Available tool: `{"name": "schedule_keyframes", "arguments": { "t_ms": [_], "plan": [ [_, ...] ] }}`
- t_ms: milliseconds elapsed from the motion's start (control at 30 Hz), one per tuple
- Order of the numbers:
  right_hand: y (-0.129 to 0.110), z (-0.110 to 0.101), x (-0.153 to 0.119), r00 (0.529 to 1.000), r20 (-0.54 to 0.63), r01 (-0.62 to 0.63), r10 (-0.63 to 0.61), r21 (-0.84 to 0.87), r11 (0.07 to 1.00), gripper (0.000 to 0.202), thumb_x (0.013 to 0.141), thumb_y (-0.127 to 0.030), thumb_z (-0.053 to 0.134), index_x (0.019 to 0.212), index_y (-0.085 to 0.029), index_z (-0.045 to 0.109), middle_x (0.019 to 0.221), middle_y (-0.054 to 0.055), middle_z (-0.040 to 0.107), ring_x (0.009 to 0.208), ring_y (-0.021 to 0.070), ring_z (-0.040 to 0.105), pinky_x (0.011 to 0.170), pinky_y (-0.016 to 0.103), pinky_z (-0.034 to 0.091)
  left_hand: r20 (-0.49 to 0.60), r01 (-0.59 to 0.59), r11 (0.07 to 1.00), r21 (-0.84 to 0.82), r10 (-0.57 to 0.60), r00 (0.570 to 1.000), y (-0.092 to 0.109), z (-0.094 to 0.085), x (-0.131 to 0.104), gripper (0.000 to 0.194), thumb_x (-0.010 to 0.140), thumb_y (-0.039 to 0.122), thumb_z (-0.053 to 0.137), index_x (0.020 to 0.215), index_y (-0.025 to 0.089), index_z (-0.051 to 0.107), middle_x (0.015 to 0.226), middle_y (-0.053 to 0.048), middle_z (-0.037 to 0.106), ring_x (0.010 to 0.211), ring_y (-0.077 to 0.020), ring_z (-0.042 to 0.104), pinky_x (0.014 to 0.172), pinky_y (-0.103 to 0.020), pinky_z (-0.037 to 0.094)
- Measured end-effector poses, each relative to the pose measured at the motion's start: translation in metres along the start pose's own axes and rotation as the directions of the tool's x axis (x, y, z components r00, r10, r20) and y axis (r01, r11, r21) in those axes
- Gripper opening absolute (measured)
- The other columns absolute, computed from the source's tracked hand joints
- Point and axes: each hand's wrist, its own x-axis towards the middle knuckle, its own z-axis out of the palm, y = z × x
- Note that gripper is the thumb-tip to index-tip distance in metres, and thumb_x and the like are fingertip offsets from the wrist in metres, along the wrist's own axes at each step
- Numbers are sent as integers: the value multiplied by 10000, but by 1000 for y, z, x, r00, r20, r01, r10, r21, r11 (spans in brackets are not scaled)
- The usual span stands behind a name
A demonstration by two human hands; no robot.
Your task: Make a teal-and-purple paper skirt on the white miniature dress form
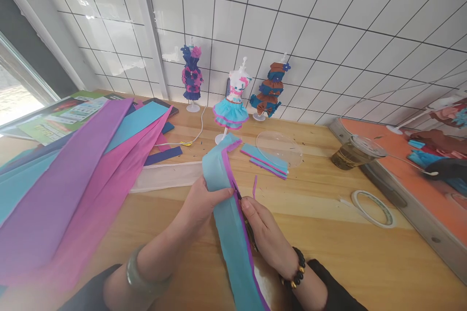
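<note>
A long turquoise crepe paper strip (229,245) with a purple border runs from the middle of the table down toward me. My left hand (199,204) pinches it, the thumb lying across the front near the purple edge. Dark scissors (251,238) are gripped in my right hand (268,231), their blades at the purple border just right of my left thumb. My fingers hide part of their handles. A thin purple offcut (255,186) lies on the table beyond my right hand. Folded turquoise strips (265,159) with purple edges lie farther back.
Purple, blue and pink sheets (69,180) spread over the left side. Three small dressed mannequins, the middle one in a turquoise skirt (231,111), stand by the tiled wall. A clear disc (279,148), a lidded cup (355,151) and a tape roll (374,209) lie to the right.
</note>
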Motion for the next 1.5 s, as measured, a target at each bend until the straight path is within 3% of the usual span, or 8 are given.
{"name": "schedule_keyframes", "arguments": {
  "t_ms": [500, 1067, 1500],
  "plan": [
    [-1, 0, 0, 1000, 0, -11, 11, -14, 1000, 349, 938, -421, 298, 678, -201, 374, 654, -30, 352, 616, 123, 331, 586, 242, 327, 60, 18, 999, -39, -16, 998, 1, 0, -1, 450, 655, 175, 720, 1084, 118, 598, 1066, -132, 681, 1036, -317, 602, 835, -403, 504],
    [-3, -1, 0, 1000, -3, -13, 13, -14, 1000, 359, 929, -442, 312, 666, -204, 367, 645, -31, 358, 609, 125, 331, 578, 243, 329, 16, 52, 998, -25, -52, 999, 3, 1, -3, 477, 613, 187, 745, 1067, 120, 613, 1053, -136, 687, 1006, -321, 614, 799, -388, 515],
    [-2, -2, -1, 1000, -1, -27, 27, -10, 1000, 370, 925, -459, 319, 658, -205, 358, 633, -38, 335, 597, 122, 321, 565, 241, 316, 68, 39, 999, -14, -38, 997, 2, -1, -3, 499, 644, 210, 742, 1115, 129, 596, 1089, -137, 672, 1016, -315, 610, 816, -395, 508]
  ]
}}
